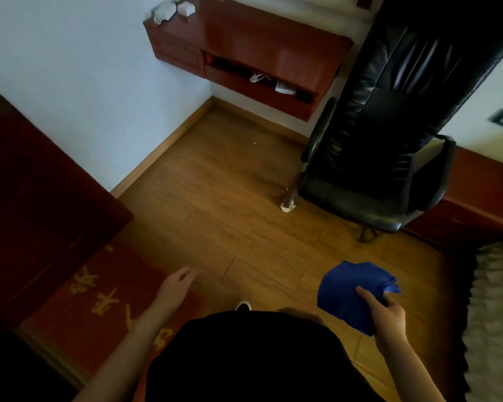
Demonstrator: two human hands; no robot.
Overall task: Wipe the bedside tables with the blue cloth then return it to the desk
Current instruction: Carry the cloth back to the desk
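My right hand (388, 317) grips a crumpled blue cloth (346, 291) low on the right, held in the air over the wooden floor. Out to the lower left hangs my left hand (177, 288), empty, fingers loosely apart, above a red mat. A red-brown wall-mounted desk (273, 39) sits at the top centre, far from both hands, with an open shelf below its top. No bedside table can be made out for certain.
A black leather office chair (389, 134) stands right of the desk. A dark red cabinet (35, 184) fills the left side. A red mat with gold characters (99, 300) lies on the wooden floor (230, 198). A bed's edge (494, 314) shows at the right. White crumpled items (172, 10) lie on the desk.
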